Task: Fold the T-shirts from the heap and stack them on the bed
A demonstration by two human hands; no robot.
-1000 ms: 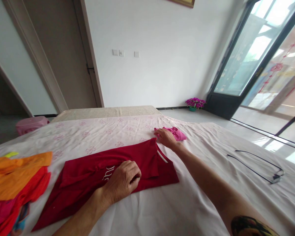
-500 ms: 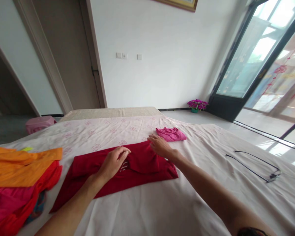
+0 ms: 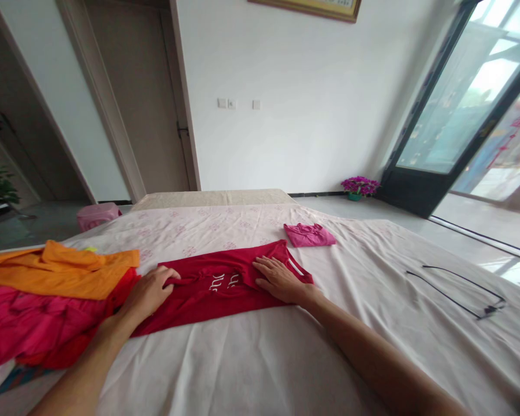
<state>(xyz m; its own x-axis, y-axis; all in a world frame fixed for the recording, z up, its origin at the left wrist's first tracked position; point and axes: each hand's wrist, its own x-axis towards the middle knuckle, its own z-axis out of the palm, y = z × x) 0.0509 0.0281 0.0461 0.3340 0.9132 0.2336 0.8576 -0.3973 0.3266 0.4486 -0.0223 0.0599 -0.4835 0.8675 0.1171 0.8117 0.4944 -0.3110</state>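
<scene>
A dark red T-shirt (image 3: 208,297) with white lettering lies folded into a long strip on the sheet, its neckline toward the right. At its left end my left hand (image 3: 153,292) has its fingers curled and pinching the cloth. My right hand (image 3: 279,280) rests flat on the shirt near the neckline, fingers stretched out. Just beyond the shirt's right end sits a small folded pink garment (image 3: 309,235), touched by neither hand.
A pile of clothes, with an orange garment (image 3: 65,271) on top, lies at the left. Eyeglasses (image 3: 487,312) rest on the white sheet (image 3: 372,271) at the right. Past the bed are a pink stool (image 3: 97,216) and a pot of purple flowers (image 3: 359,186).
My left hand has moved left to the shirt's end and closed on cloth. My right hand now lies flat on the shirt. The shirt is straighter, with more lettering and its neckline showing.
</scene>
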